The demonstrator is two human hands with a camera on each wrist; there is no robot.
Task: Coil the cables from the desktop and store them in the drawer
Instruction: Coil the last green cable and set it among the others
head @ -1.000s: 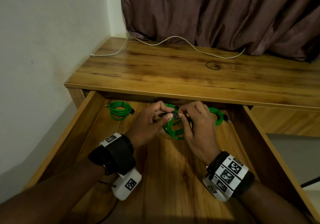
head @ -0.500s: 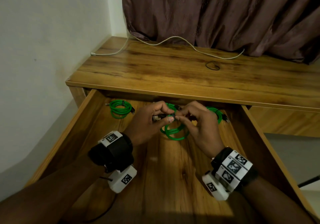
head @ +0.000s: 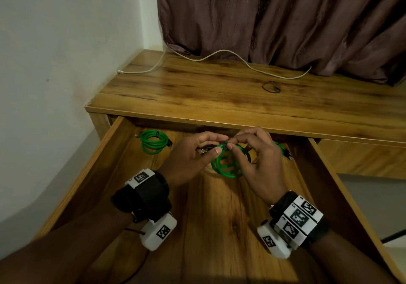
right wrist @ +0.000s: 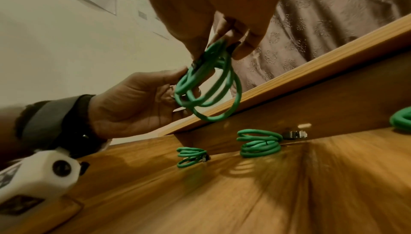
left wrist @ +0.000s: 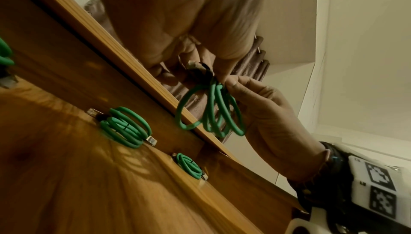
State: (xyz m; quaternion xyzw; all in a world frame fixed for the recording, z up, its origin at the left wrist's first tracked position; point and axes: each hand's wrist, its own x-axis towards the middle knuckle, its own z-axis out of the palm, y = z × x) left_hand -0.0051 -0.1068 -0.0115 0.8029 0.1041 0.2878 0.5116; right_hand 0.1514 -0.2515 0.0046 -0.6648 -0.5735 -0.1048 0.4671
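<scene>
Over the open drawer (head: 105, 152), both hands hold one green coiled cable (head: 229, 165). My left hand (head: 216, 144) pinches the top of the coil, and a grey plug (head: 203, 151) sticks out by its thumb. My right hand (head: 232, 144) pinches the same spot, where a dark band (head: 224, 145) sits. The loops (left wrist: 211, 112) hang down splayed (right wrist: 206, 88). A tied green coil (head: 153, 144) lies at the drawer's back left, and another coil (head: 283, 149) shows behind my right hand. Coils (right wrist: 259, 142) lie along the drawer's back wall.
A long white cable (head: 219, 53) snakes along the back of the wooden desktop (head: 197, 99) under a brown curtain (head: 285, 20). A small black loop (head: 271, 86) lies on the desktop. A white wall (head: 55, 64) stands to the left.
Both hands have kept their pinch on the top of the green coil and worked at the same spot. Its loops now hang more spread apart.
</scene>
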